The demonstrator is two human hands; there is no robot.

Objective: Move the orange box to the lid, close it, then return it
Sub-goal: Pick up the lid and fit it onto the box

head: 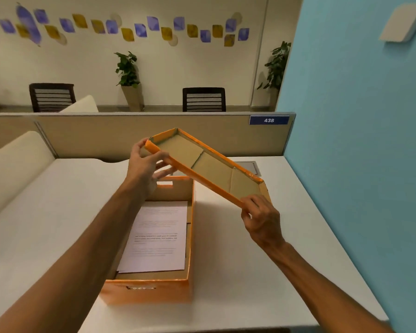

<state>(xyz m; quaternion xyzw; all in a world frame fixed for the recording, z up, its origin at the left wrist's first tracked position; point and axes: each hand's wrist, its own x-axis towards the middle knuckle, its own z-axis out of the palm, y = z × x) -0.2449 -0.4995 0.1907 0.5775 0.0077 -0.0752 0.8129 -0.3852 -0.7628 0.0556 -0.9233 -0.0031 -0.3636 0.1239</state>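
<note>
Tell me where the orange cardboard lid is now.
In the head view the orange cardboard lid is held tilted in the air by the left hand and right hand, above the open orange cardboard box.

box (151,290): orange outside, brown inside
lid (203,164): orange rim, brown underside
paper (157,236): white, dark print
table (250,260): white

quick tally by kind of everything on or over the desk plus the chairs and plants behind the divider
orange box: 1
orange lid, held by left hand and right hand: 1
printed paper sheet in the box: 1, possibly a stack
black chairs: 2
potted plants: 2
total: 7
</note>
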